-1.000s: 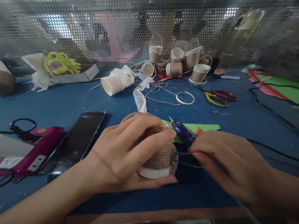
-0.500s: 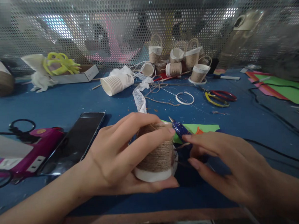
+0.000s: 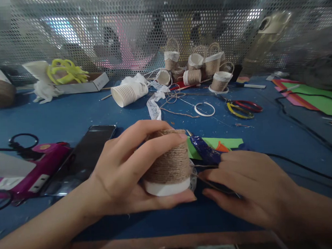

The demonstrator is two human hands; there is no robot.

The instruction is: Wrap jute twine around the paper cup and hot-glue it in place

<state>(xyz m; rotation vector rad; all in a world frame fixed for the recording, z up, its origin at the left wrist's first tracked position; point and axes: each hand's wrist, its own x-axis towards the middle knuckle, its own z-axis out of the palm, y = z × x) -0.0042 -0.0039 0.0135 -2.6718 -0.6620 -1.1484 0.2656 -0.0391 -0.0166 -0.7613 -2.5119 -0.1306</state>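
My left hand (image 3: 129, 170) is wrapped around a paper cup (image 3: 168, 188) covered in rows of brown twine (image 3: 171, 162). Its white rim faces down, with the thumb beneath it and the fingers across the top. A bit of white lace (image 3: 194, 176) shows at the cup's right side. From there, strands of twine run to my right hand (image 3: 248, 183), whose curled fingers hold them. Just beyond the right fingers, a blue glue gun (image 3: 204, 148) lies on green paper (image 3: 232, 141), its nozzle pointing away to the left.
A phone (image 3: 84, 153) and a magenta power strip (image 3: 50, 162) lie at left. Further back are stacked paper cups (image 3: 124, 96), lace ribbon (image 3: 154, 105), a white ring (image 3: 204, 109), scissors (image 3: 241, 109) and several small twine baskets (image 3: 220, 81). A perforated metal panel (image 3: 140, 30) stands behind.
The cup has shifted slightly left and up in my left hand. My right hand's fingers have curled in around the twine, uncovering more of the glue gun.
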